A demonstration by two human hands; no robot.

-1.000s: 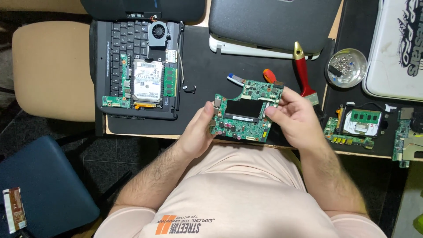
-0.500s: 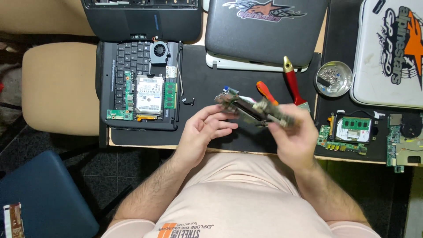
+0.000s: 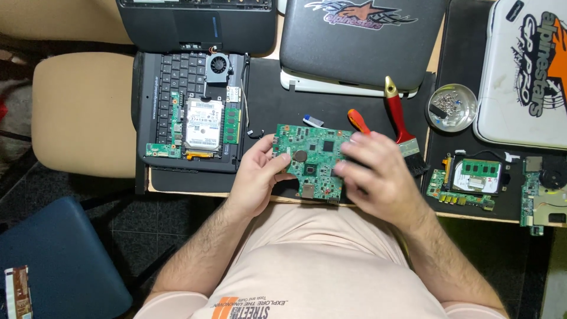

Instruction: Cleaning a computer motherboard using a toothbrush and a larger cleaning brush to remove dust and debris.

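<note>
Green circuit board (image 3: pixel 312 159), chips + round coin cell up, gripped by left hand (image 3: pixel 257 177) & right hand (image 3: pixel 378 171).

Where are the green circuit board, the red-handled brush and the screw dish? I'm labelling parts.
green circuit board (image 3: pixel 313 155), head view, on its middle, near a black chip.
red-handled brush (image 3: pixel 397 115), head view, on the red handle.
screw dish (image 3: pixel 466 93), head view, on its rim.

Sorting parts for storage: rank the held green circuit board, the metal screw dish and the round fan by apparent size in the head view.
1. green circuit board, though it is held nearer the camera
2. metal screw dish
3. round fan
</note>
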